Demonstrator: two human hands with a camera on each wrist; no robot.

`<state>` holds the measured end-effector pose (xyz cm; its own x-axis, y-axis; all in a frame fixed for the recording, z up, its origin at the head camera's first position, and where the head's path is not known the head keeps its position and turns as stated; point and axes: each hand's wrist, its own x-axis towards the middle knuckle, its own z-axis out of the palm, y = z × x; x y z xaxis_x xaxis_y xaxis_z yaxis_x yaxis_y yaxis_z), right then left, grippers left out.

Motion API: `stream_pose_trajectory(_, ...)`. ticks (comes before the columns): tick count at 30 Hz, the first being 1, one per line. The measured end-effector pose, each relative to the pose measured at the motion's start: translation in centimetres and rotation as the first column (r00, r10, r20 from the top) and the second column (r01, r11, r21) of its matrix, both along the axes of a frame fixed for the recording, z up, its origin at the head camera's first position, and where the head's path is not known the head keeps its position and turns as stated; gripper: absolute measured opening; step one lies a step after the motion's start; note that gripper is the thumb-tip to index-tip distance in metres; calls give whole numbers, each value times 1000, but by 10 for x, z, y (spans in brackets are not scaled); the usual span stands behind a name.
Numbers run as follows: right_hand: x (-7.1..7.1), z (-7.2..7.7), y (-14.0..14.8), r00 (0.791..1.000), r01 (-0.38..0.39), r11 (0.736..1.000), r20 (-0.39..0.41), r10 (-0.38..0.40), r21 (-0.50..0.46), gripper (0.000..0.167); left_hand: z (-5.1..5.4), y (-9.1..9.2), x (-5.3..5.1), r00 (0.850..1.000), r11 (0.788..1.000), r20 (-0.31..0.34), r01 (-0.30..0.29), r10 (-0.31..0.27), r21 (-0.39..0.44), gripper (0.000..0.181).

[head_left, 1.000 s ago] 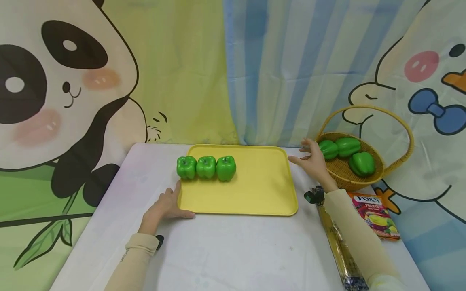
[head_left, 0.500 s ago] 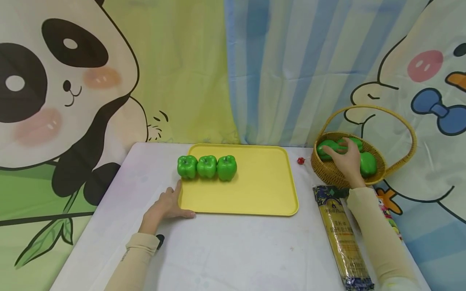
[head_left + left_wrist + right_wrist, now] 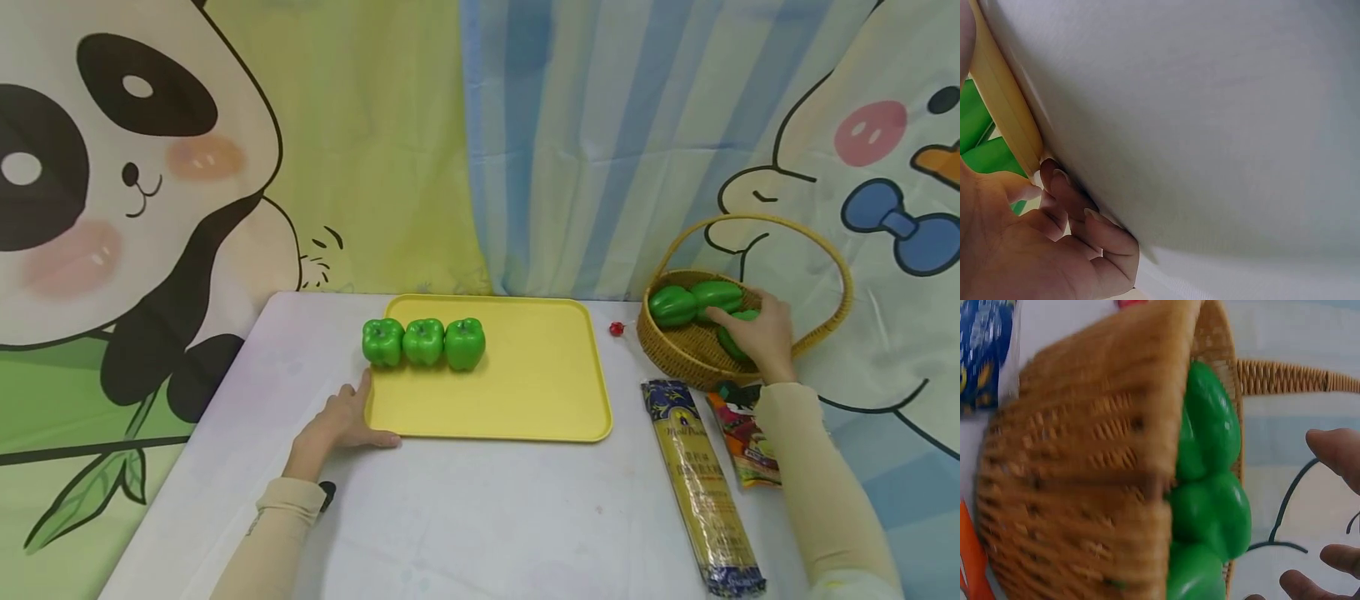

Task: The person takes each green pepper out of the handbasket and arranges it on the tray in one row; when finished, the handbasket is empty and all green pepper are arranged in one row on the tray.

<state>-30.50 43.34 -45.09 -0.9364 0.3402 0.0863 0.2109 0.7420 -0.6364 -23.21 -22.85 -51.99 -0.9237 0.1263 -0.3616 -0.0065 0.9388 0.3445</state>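
Note:
Three green peppers (image 3: 423,342) stand in a row at the upper left of the yellow tray (image 3: 525,383). My left hand (image 3: 341,419) rests at the tray's lower left corner, thumb and forefinger spread along its edges; its other fingers bend loosely on the table in the left wrist view. Over the right side of the wicker basket (image 3: 678,357), my right hand (image 3: 767,335) partly covers one green pepper (image 3: 729,343). Two more peppers (image 3: 672,307) lie at the basket's left and back. The right wrist view shows its thumb (image 3: 1341,453) and fingers apart, beside the basket.
A long gold and blue packet (image 3: 701,483) lies in front of the basket, with a red packet (image 3: 750,450) partly behind my right sleeve. A small red item (image 3: 617,329) sits between tray and basket. The basket's handle (image 3: 836,258) arches overhead.
My right hand has moved rightward from the basket's left side, across the left and back peppers, to the right-hand pepper. My left hand and the three peppers in a row stay put.

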Motion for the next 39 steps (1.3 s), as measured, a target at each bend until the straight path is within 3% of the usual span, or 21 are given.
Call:
stream_pose_trajectory(17,-8,-8,32,995,-30,997,99,23,71,108,-3,0,0,1000,1000,-3,-7,7,-4,149)
stream_pose_trajectory(32,-8,-15,38,981,-90,991,180,71,104,111,0,0,0,1000,1000,-14,-9,9,-9,148)
stream_pose_trajectory(39,-8,-18,39,979,-135,982,171,111,135,102,-1,1,1,1000,1000,-14,-7,6,-2,148)
